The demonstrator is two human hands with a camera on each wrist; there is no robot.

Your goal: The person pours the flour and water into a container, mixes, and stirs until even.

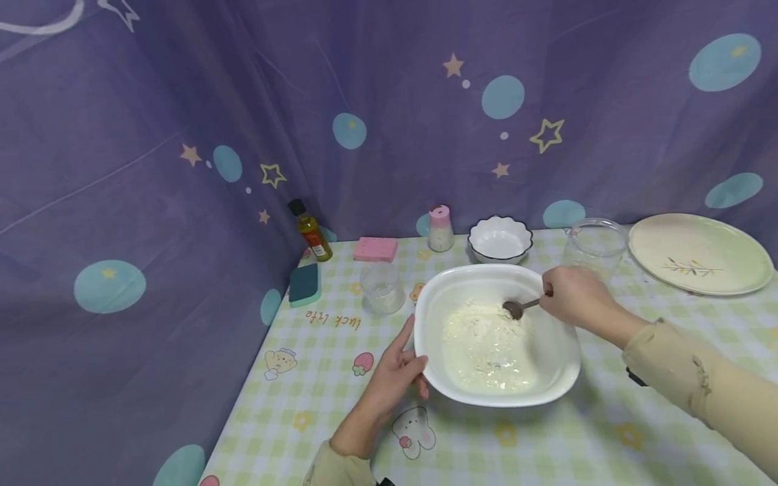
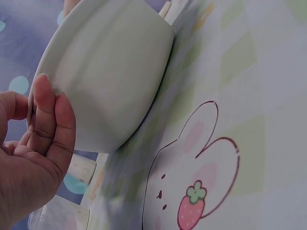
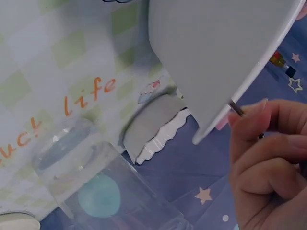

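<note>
A white basin point(image 1: 430, 297) holds pale liquid with white floury lumps point(image 1: 486, 331). At its left side my left hand point(image 1: 394, 374) grips the rim; in the left wrist view the thumb lies inside the rim and the curled fingers press the outer wall point(image 2: 115, 72). Over the right rim, my right hand point(image 1: 574, 293) pinches the handle of a dark spoon point(image 1: 514, 309). The spoon's bowl dips toward the mixture near the far right inside of the basin. From the right wrist view, only a short piece of the handle point(image 3: 236, 107) shows past the fingers.
Behind the basin stand a scalloped white bowl point(image 1: 500, 240), a pink-topped shaker point(image 1: 440, 229) and a clear jar point(image 1: 594, 246). Further left are a clear cup point(image 1: 383, 289), pink sponge point(image 1: 375, 249), green sponge point(image 1: 305, 284) and oil bottle point(image 1: 313, 234). An oval plate point(image 1: 699, 246) lies at right.
</note>
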